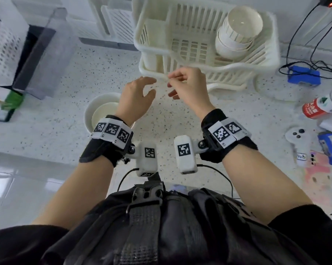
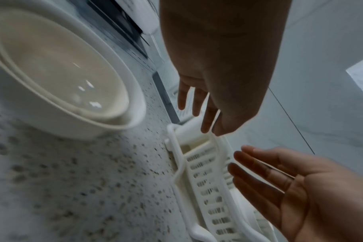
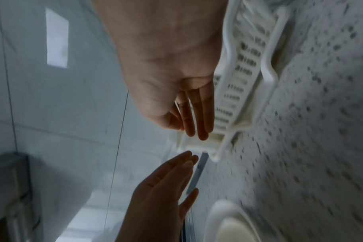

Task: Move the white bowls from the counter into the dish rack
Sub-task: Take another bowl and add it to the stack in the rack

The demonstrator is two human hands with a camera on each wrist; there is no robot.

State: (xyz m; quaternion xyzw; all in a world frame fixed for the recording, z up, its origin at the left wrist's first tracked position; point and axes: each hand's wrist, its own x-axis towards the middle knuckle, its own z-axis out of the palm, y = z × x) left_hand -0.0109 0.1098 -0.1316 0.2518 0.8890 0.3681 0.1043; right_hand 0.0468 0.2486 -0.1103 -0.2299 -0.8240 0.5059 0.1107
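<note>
- The left hand (image 2: 224,68) is seen with straight fingers, holding nothing.
- The right hand (image 2: 305,193) is spread open opposite.
- Stacked white bowls (image 2: 58,78), apparently two, rest on the counter (image 2: 83,188) beside the dish rack (image 2: 205,180).

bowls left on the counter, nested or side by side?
Nested: the smaller bowl sits inside the larger bowl on the counter, beside the left hand.

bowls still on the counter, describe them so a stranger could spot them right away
On the speckled counter, in front of and left of the dish rack, sit nested white bowls beside the left hand. Unlike the bowls in the rack, they sit upright, not tilted.
</note>
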